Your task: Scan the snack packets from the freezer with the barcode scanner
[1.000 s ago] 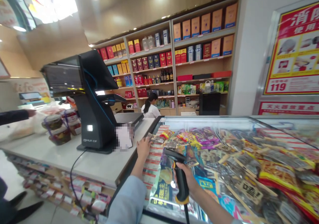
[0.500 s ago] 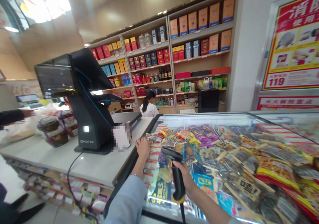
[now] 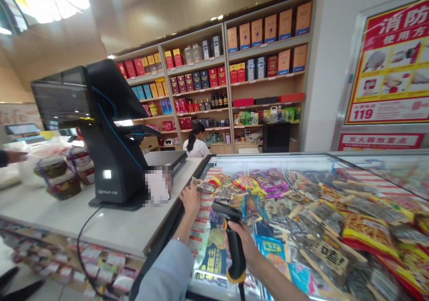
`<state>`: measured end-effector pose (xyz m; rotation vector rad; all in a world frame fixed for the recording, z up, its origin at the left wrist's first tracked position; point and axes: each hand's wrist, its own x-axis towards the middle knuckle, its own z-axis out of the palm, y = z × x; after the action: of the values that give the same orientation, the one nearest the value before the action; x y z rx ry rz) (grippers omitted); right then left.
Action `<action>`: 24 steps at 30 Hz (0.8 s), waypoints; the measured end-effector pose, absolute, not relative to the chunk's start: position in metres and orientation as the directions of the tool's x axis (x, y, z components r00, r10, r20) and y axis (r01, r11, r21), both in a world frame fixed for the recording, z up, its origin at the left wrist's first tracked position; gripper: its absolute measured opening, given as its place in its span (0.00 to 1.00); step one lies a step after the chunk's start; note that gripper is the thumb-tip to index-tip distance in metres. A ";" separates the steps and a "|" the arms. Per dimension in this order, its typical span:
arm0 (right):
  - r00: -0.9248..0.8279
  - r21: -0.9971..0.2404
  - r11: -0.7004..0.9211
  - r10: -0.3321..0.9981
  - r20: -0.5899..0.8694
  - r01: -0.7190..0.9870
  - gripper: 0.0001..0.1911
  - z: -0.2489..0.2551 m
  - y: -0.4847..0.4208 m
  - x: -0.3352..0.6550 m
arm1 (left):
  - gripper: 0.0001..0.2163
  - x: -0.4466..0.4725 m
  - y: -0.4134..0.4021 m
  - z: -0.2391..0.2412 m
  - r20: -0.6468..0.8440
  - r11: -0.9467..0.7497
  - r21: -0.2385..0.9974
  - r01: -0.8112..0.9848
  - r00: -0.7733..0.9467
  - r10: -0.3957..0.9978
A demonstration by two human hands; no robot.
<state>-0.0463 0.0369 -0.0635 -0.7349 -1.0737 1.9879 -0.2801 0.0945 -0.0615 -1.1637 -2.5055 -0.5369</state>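
My right hand is closed round the grip of a black and yellow barcode scanner, held upright over the glass lid of a chest freezer full of packaged snacks. My left hand rests on the freezer's left rim with its fingers curled down, beside small packets lying there. I cannot see whether it holds anything. A black checkout terminal stands on the white counter just left of my left hand.
Jars in a plastic bag sit on the counter beyond the terminal. Another person's hand reaches in at the far left. A person in white stands before shelves of boxes and bottles. A red poster hangs on the right.
The view has shifted, so the terminal and counter slide left in the picture. Both hands hold nearly the same places, with the scanner slightly lower and further left.
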 end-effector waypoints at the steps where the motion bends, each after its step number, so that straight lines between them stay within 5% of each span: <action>1: -0.556 -0.862 -0.372 0.821 -0.134 -0.343 0.28 -0.064 0.037 -0.046 | 0.26 -0.282 0.093 -0.061 0.445 0.553 0.224 0.803 -0.589 0.674; 8: -0.567 -0.840 -0.414 0.808 -0.161 -0.352 0.27 -0.067 0.040 -0.043 | 0.27 -0.289 0.077 -0.057 0.512 0.339 0.461 0.820 -0.558 0.653; 15: -0.522 -0.786 -0.364 0.851 -0.062 -0.500 0.28 -0.058 0.041 -0.037 | 0.28 -0.283 0.076 -0.053 0.646 0.106 0.514 0.851 -0.465 0.606; 24: -0.484 -0.774 -0.349 0.873 -0.063 -0.528 0.27 -0.060 0.039 -0.039 | 0.24 -0.282 0.074 -0.052 0.606 0.077 0.504 0.860 -0.416 0.678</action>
<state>-0.0390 0.0392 -0.0599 -0.6005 -0.8799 1.9432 -0.2825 0.0736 -0.0521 -1.5599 -2.1376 -1.2510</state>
